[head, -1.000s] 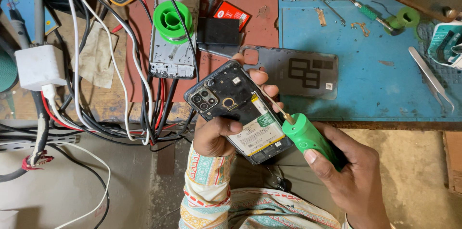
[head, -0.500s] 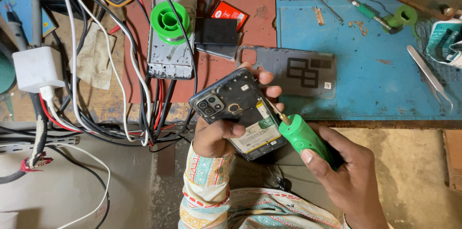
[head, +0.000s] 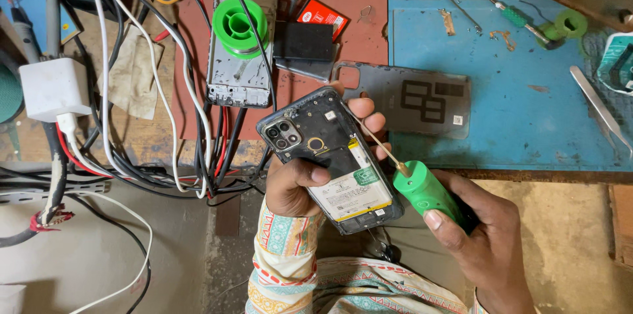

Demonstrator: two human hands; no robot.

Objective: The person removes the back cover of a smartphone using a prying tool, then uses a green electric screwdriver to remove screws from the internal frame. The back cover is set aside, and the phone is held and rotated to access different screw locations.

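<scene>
Just off the worktop's [head: 165,149] near edge, the opened phone [head: 330,159] lies tilted in the left hand [head: 297,185], clamped back-up to expose its screws. Right hand [head: 484,241] grips a green screwdriver [head: 422,188], tip on the phone's right edge. Beyond lies its back cover [head: 412,99].

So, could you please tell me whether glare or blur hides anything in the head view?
Head view: even, soft light, no harsh glare; the opened phone in the left hand is sharp, as is the green screwdriver in the right hand; frame edges bend slightly.
</scene>
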